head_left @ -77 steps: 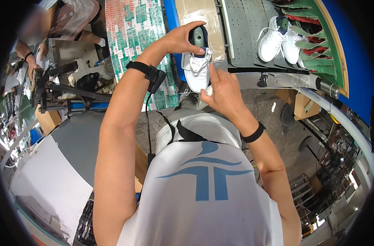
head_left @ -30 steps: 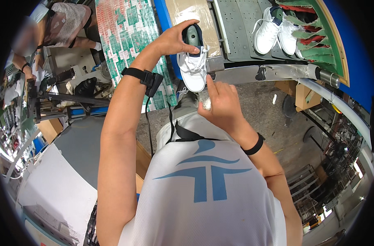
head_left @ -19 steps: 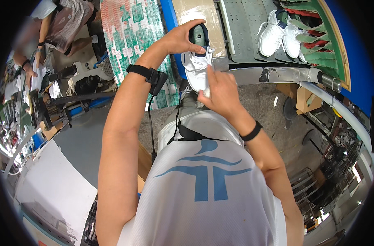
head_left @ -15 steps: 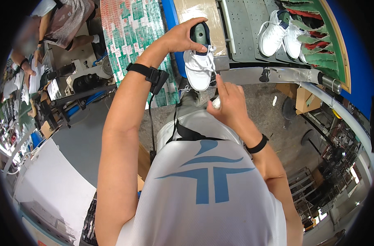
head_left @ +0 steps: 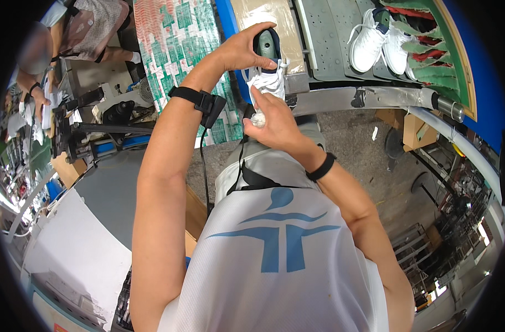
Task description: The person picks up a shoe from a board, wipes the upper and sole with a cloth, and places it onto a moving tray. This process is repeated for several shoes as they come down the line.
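Grey perforated conveyor plates stretch across the far right, carrying more white sneakers. Left of them, toe pointing near, is a white lace-up sneaker with dark lining and a green foot-shaped form inside. Reaching far, the left hand grips its collar between thumb and fingers. Angled far-left, the right hand pinches a small white wad, index finger extended over the forefoot; I cannot tell whether it touches.

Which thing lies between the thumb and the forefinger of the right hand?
The head view shows a small white wad there, in the right hand; its material is unclear.
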`<state>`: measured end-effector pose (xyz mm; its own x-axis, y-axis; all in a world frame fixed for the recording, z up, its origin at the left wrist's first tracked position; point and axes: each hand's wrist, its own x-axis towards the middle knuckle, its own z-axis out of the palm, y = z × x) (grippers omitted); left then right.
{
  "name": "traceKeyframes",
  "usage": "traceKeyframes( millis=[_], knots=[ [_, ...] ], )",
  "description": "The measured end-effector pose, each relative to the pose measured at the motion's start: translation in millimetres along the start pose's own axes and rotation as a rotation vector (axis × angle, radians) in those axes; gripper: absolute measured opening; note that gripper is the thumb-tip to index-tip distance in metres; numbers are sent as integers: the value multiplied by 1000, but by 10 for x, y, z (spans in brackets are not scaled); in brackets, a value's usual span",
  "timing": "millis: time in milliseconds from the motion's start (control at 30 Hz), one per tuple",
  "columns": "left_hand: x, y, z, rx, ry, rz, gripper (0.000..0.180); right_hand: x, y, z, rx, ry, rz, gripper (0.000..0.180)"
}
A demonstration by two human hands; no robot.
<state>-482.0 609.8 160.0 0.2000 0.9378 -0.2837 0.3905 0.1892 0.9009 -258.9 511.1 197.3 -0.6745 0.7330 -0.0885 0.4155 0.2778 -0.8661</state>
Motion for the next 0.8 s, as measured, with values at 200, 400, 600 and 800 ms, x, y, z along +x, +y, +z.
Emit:
traceKeyframes(
  millis=[200, 400, 600, 800],
  knots=[
    [-33, -16, -24, 3, 10, -16, 113, -308, -143, -448, -145, -89, 28, 80],
    [-4, -53, 38, 19, 29, 35, 109, -149, 106, -320, -478, 16, -176, 87],
    [-10, -7, 12, -73, -15, -18, 109, -45, -35, -265, 22, 8, 77, 80],
    [-22, 62, -16, -20, -23, -28, 107, -199, -18, -599, 74, -66, 92, 79]
  ],
)
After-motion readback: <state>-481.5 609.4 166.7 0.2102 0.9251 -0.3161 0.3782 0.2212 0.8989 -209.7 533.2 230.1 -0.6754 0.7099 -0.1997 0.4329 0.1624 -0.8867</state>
